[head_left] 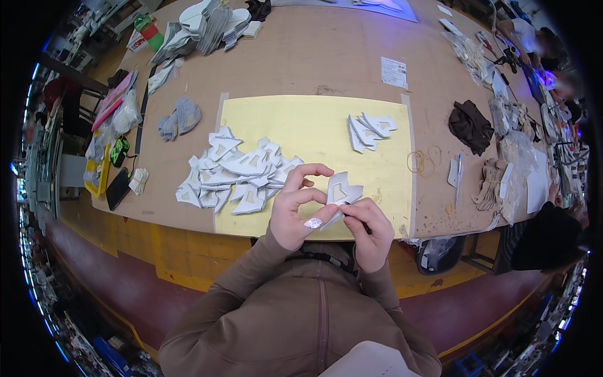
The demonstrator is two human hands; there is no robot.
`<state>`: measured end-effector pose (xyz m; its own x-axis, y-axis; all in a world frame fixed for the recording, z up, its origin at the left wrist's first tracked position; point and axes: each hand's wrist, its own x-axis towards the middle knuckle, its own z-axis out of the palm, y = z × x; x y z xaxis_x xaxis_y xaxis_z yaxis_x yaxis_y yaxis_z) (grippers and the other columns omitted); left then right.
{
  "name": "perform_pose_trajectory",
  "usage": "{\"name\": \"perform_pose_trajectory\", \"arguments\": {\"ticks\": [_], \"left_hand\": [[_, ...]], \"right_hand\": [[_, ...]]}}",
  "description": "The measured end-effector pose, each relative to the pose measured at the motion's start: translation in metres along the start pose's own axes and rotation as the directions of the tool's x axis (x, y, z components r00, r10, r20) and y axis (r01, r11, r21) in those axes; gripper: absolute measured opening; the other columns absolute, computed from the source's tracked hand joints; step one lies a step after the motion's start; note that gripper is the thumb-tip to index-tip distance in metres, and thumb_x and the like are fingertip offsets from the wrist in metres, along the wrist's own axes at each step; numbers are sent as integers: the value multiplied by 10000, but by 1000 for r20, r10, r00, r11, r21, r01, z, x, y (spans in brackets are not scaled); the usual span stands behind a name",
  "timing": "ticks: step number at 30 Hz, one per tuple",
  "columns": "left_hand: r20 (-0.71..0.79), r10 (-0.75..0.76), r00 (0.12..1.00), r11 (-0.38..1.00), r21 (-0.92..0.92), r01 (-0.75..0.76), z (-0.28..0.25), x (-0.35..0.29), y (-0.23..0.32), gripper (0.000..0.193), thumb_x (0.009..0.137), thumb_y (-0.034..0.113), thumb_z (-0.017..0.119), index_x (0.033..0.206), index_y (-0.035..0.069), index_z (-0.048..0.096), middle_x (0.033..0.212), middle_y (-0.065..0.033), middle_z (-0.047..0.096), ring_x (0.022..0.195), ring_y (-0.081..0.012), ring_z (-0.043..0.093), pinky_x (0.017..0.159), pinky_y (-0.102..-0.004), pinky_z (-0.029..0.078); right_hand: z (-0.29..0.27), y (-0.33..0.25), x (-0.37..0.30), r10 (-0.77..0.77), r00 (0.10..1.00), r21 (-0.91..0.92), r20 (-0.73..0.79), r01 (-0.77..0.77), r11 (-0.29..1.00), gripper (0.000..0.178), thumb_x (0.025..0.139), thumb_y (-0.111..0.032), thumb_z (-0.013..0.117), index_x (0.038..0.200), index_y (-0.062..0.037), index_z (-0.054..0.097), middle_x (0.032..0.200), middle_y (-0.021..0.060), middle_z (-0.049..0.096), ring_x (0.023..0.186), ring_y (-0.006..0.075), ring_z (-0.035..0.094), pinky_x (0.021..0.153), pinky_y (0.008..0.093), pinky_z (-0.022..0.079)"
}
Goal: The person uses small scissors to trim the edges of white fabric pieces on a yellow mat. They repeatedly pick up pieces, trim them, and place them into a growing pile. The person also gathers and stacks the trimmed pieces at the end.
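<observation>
Just past the table's near edge, a small white cut piece (340, 191) with pointed corners and a tan-outlined patch is held up between my hands. My left hand (298, 209) has its thumb and a finger at the piece's lower left edge, the index finger reaching beside its top. A shiny silver patch (313, 223) covers part of that thumb. Thumb and index finger of my right hand (372, 231) pinch the lower edge. To the left lies a loose heap of similar white pieces (242, 168); a smaller stack (369, 132) lies further off to the right.
A yellow sheet (301, 119) is taped to the brown-covered table (282, 66). Grey gloves (180, 119), a phone (117, 188) and a green bottle (149, 32) are at the left. Dark cloth (471, 127), rubber bands (423, 161) and a pen (459, 170) lie right.
</observation>
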<state>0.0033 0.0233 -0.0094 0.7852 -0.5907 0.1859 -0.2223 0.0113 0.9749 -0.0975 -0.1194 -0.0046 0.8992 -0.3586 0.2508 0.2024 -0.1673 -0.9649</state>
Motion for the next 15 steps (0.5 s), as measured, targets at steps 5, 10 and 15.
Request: {"name": "perform_pose_trajectory", "arguments": {"ticks": [5,10,15], "left_hand": [[-109,-141,984,972,-203,117,12,-1,3,99,774,102,729,765,42,650,1231,-92,541,1063,-205,499,885,-318,400],[-133,-36,990,995,91,48,9,1,0,115,763,120,744,759,47,655,1207,-76,558,1075,-249,493,911,-350,395],[-96,70,993,940,339,-34,8,5,6,148,758,127,748,734,32,638,1183,-83,583,1117,-278,480,934,-396,382]], "right_hand": [[-1,6,-7,391,919,650,51,-328,686,217,862,37,603,1076,23,639,848,77,553,633,99,442,532,201,301],[-4,1,-7,166,986,428,-16,-143,892,187,859,54,620,1039,37,669,868,67,603,654,105,519,571,226,410],[2,-9,3,-125,983,-269,138,159,950,287,830,10,660,1107,-61,692,826,57,603,568,133,529,504,271,418]]}}
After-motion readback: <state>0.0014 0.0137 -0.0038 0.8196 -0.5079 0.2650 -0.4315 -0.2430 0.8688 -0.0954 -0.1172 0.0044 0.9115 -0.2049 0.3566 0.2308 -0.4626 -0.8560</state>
